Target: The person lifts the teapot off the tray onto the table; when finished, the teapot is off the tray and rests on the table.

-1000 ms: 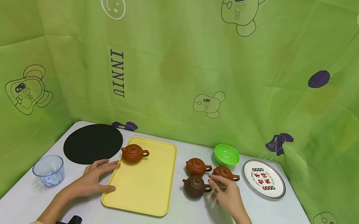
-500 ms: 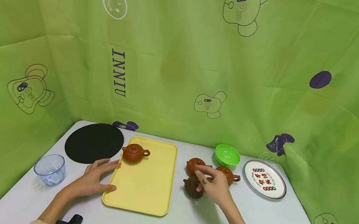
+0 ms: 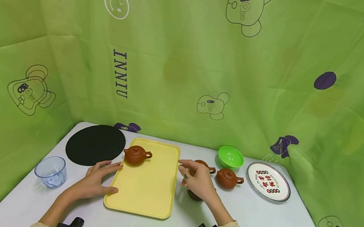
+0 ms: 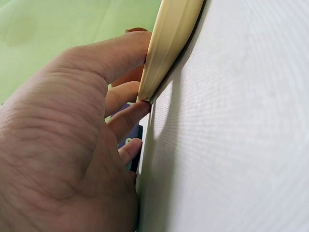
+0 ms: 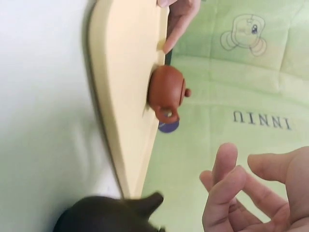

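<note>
A reddish-brown teapot (image 3: 135, 156) sits at the upper left of the yellow tray (image 3: 147, 192). Along the tray's left edge lies my left hand (image 3: 93, 184), fingers and thumb spread against the rim; the left wrist view shows the fingertips at the rim. My right hand (image 3: 198, 180) hovers just right of the tray, fingers loosely bent, nothing between them in the right wrist view. Beneath it a dark brown teapot (image 5: 104, 215) is partly covered by the hand in the head view. Behind that hand stands a second reddish-brown teapot (image 3: 208, 167), and a third (image 3: 227, 179) is to its right.
A green bowl (image 3: 230, 158) and a white plate with red lettering (image 3: 268, 182) stand at the back right. On the left are a round black mat (image 3: 96, 145) and a clear bluish glass bowl (image 3: 51, 172). Green curtain (image 3: 174, 69) surrounds the table.
My right hand has moved left, from the right side of the dark teapot, over it, to the tray's right edge. The left hand and the teapots have stayed in place.
</note>
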Available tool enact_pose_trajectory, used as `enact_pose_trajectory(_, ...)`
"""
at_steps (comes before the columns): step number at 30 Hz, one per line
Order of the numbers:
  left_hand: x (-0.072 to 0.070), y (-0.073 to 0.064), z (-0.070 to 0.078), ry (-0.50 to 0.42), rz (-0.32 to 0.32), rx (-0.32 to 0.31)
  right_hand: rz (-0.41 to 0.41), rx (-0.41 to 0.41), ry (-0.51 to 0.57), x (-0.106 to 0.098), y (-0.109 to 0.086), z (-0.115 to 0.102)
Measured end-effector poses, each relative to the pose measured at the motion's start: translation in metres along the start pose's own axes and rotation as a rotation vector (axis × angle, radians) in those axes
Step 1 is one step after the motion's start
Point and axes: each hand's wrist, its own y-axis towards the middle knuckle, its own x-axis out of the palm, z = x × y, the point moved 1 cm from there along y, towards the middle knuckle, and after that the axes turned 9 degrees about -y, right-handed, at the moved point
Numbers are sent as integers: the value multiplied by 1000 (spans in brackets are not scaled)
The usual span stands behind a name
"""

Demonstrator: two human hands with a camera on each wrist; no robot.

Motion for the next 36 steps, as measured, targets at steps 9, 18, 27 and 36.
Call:
enact_pose_trajectory(9, 1, 0, 0, 0, -6, 0, -13, 17, 44, 22, 21, -13)
enact_pose_trajectory(18, 1, 2, -2, -4, -11, -29, -45, 8, 45, 40, 36, -14)
enact_pose_trajectory(27, 1, 3, 0, -9, -13, -42, -71, 26, 88, 52, 47, -16)
enact_pose_trajectory(36, 1, 1, 1, -15, -5, -29, -74, 48, 74, 65, 60, -15)
